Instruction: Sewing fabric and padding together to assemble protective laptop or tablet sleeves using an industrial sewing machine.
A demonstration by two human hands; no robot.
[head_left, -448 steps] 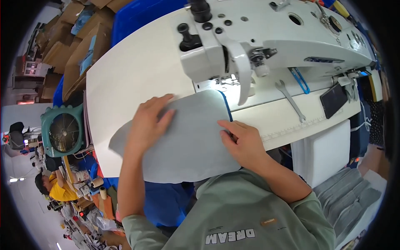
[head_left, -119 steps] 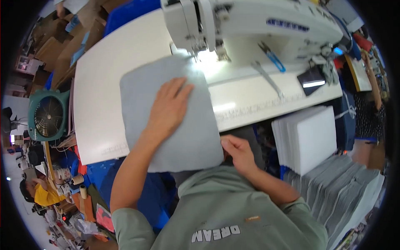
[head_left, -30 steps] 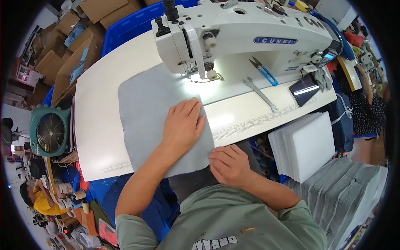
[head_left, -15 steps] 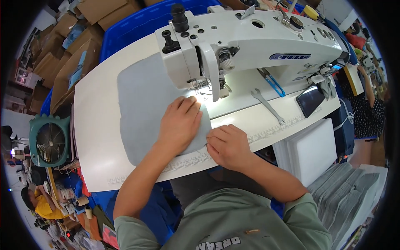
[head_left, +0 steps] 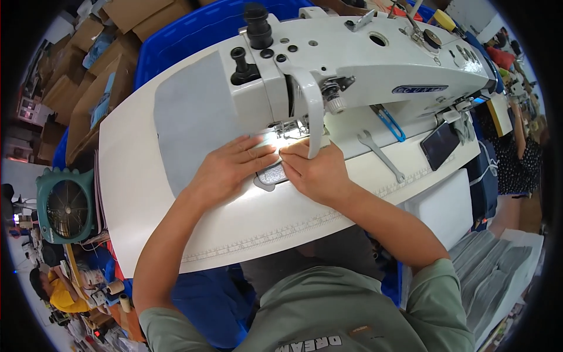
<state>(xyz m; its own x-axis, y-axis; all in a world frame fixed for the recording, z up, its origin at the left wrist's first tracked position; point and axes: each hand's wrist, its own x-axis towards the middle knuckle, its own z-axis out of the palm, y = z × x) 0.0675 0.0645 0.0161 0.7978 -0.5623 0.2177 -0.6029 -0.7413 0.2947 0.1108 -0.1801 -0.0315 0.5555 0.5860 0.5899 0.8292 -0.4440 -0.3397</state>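
A piece of light grey-blue fabric (head_left: 190, 120) lies on the white table, its near edge by the lit needle area of a white sewing machine (head_left: 358, 67). My left hand (head_left: 229, 169) rests flat on the fabric with fingers stretched toward the presser foot (head_left: 290, 129). Close beside it, just in front of the foot, my right hand (head_left: 318, 176) has its thumb and fingers pinched at the fabric's edge. Its fingertips are partly hidden by the machine's guard and the glare. Below the hands a metal needle plate (head_left: 273, 174) shows.
On the table right of my hands lie a wrench (head_left: 381, 157), blue-handled snips (head_left: 389, 123) and a phone (head_left: 440, 145). A printed ruler (head_left: 264, 238) runs along the near edge. A green fan (head_left: 65, 205) stands left; a blue bin (head_left: 170, 44) is behind. Grey fabric stacks (head_left: 487, 270) sit lower right.
The fabric has shifted away from me and turned, uncovering the needle plate and near tabletop. My right hand has moved up to the presser foot; my left has slid left and flattened.
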